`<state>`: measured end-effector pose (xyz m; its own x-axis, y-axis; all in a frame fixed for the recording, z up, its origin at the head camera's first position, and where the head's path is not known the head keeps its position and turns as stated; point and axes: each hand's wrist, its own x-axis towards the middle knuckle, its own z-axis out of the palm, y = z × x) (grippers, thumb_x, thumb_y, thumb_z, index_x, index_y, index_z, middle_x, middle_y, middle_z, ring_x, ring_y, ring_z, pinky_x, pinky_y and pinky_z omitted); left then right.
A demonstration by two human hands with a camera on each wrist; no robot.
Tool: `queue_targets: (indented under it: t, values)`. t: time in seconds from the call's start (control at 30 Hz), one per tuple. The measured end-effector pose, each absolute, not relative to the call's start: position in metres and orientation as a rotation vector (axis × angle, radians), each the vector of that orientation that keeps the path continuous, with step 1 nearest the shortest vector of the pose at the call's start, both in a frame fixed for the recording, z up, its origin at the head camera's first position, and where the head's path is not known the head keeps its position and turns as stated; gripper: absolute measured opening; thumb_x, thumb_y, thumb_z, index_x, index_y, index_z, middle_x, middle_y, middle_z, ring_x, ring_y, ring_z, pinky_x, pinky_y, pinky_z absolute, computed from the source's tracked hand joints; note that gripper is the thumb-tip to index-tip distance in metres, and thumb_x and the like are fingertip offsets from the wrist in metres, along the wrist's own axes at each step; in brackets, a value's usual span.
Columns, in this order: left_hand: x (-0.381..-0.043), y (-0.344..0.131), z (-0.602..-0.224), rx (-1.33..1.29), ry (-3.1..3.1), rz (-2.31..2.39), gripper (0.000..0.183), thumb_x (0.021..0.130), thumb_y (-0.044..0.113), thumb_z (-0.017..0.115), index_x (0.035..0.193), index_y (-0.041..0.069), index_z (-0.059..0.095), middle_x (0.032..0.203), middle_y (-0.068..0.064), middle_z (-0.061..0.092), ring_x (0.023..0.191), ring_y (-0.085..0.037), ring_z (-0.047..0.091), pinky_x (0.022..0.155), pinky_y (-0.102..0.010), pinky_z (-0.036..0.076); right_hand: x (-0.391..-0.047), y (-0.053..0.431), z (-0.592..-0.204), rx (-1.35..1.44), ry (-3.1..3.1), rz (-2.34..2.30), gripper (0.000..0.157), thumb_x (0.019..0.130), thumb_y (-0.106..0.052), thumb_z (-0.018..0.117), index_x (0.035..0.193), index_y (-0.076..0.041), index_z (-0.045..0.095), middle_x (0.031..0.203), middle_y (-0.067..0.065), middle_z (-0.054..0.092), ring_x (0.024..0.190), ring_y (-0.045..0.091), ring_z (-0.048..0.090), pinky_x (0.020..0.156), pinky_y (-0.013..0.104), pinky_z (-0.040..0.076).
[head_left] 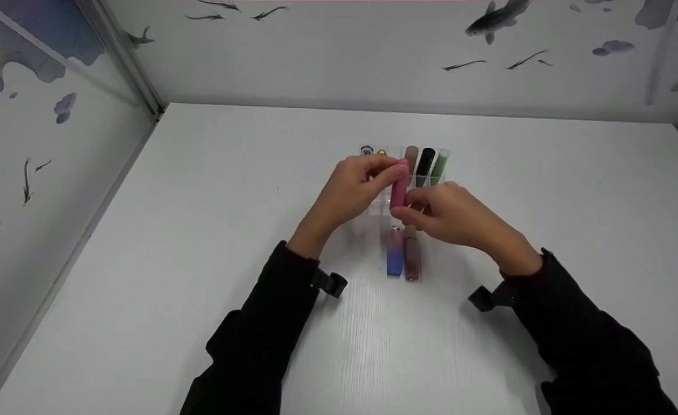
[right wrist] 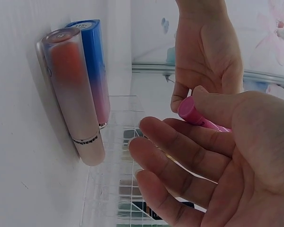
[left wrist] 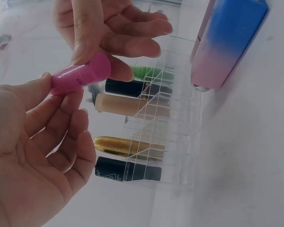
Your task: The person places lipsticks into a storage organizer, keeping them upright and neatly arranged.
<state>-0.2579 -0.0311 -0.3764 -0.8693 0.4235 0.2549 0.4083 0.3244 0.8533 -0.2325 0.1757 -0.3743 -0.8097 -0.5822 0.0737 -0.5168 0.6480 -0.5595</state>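
A slim pink lipstick tube (head_left: pixel 398 188) is held up over a clear divided organizer (head_left: pixel 376 211). My left hand (head_left: pixel 350 187) pinches its upper end between thumb and fingers. At the lower end, my right hand (head_left: pixel 451 212) pinches it with thumb and index finger, its other fingers loosely spread in the right wrist view. Standing in the organizer are a green tube (left wrist: pixel 154 74), a dark tube (left wrist: pixel 125 88), a beige tube (left wrist: pixel 118 104), a gold tube (left wrist: pixel 116 145) and a black tube (left wrist: pixel 111 169). The hands partly hide the organizer in the head view.
Two lip gloss tubes lie side by side on the white table (head_left: pixel 200 230), nearer me than the organizer: a blue-and-pink tube (head_left: pixel 394 253) and a brownish-pink tube (head_left: pixel 412 256). White printed panels (head_left: pixel 339 57) enclose the table at the back and left.
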Motion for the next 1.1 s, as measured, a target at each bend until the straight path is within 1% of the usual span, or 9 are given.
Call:
queue_targets:
  t: [0.07,0.17,0.33,0.4,0.5,0.67,0.8,0.97,1.1]
  values:
    - [-0.258,-0.031,-0.376,0.795,2.546,1.648,0.033,0.104,0.032,0.06,0.122,0.007,0.073,0.094,-0.001,0.068,0.085,-0.015,0.054,0.075,-0.026,0.046,-0.233,0.176,-0.374,-0.926,2.751,-0.877,0.025,0.101,-0.026,0.066,0.099,-0.003,0.074,0.078,0.007,0.072,0.059,0.012,0.058,0.054,0.026,0.049]
    - [-0.258,-0.032,-0.377,0.793,2.544,1.686,0.034,0.104,0.032,0.06,0.123,0.008,0.073,0.098,-0.001,0.07,0.087,-0.015,0.057,0.079,-0.026,0.049,-0.233,0.176,-0.374,-0.925,2.748,-0.866,0.025,0.101,-0.027,0.066,0.103,-0.004,0.076,0.082,0.006,0.074,0.062,0.013,0.061,0.056,0.028,0.052]
    - [-0.259,-0.032,-0.377,0.786,2.543,1.717,0.034,0.103,0.032,0.061,0.124,0.007,0.072,0.103,-0.001,0.072,0.09,-0.015,0.06,0.084,-0.026,0.051,-0.235,0.184,-0.367,-0.857,2.758,-0.85,0.024,0.097,-0.02,0.072,0.113,-0.003,0.074,0.095,0.006,0.076,0.079,0.018,0.071,0.069,0.036,0.059]
    - [-0.258,-0.032,-0.377,0.785,2.541,1.718,0.034,0.103,0.032,0.061,0.124,0.007,0.072,0.103,-0.001,0.072,0.091,-0.016,0.06,0.084,-0.026,0.051,-0.237,0.19,-0.362,-0.812,2.778,-0.845,0.026,0.094,-0.016,0.075,0.117,-0.003,0.072,0.1,0.008,0.076,0.085,0.021,0.071,0.074,0.039,0.059]
    - [-0.258,-0.032,-0.377,0.785,2.538,1.723,0.034,0.103,0.031,0.061,0.124,0.007,0.072,0.103,-0.001,0.072,0.091,-0.016,0.06,0.084,-0.027,0.051,-0.238,0.199,-0.355,-0.75,2.821,-0.841,0.029,0.093,-0.012,0.076,0.12,-0.004,0.071,0.104,0.01,0.075,0.088,0.025,0.071,0.077,0.043,0.059]
    - [-0.258,-0.032,-0.376,0.771,2.544,1.722,0.034,0.103,0.032,0.062,0.124,0.007,0.072,0.104,-0.001,0.072,0.091,-0.016,0.059,0.083,-0.026,0.051,-0.241,0.21,-0.351,-0.623,2.883,-0.808,0.029,0.094,-0.012,0.075,0.12,-0.002,0.071,0.106,0.016,0.074,0.091,0.032,0.07,0.08,0.048,0.058]
    - [-0.258,-0.032,-0.376,0.765,2.545,1.721,0.034,0.103,0.033,0.062,0.124,0.007,0.072,0.105,-0.002,0.072,0.091,-0.016,0.059,0.084,-0.026,0.051,-0.246,0.214,-0.355,-0.511,2.896,-0.74,0.029,0.094,-0.013,0.074,0.121,0.0,0.071,0.105,0.019,0.074,0.093,0.033,0.07,0.08,0.05,0.057]
    - [-0.258,-0.032,-0.376,0.772,2.537,1.735,0.034,0.103,0.031,0.062,0.123,0.006,0.072,0.106,-0.003,0.072,0.091,-0.016,0.06,0.084,-0.026,0.052,-0.25,0.215,-0.362,-0.529,2.873,-0.67,0.027,0.09,-0.005,0.077,0.116,-0.003,0.074,0.102,0.015,0.075,0.094,0.031,0.069,0.08,0.049,0.055]
    - [-0.259,-0.031,-0.377,0.768,2.534,1.737,0.034,0.103,0.032,0.062,0.123,0.006,0.072,0.106,-0.002,0.072,0.09,-0.016,0.06,0.084,-0.026,0.052,-0.251,0.216,-0.362,-0.543,2.876,-0.609,0.022,0.087,-0.004,0.079,0.11,-0.005,0.078,0.098,0.012,0.076,0.09,0.027,0.068,0.077,0.047,0.054]
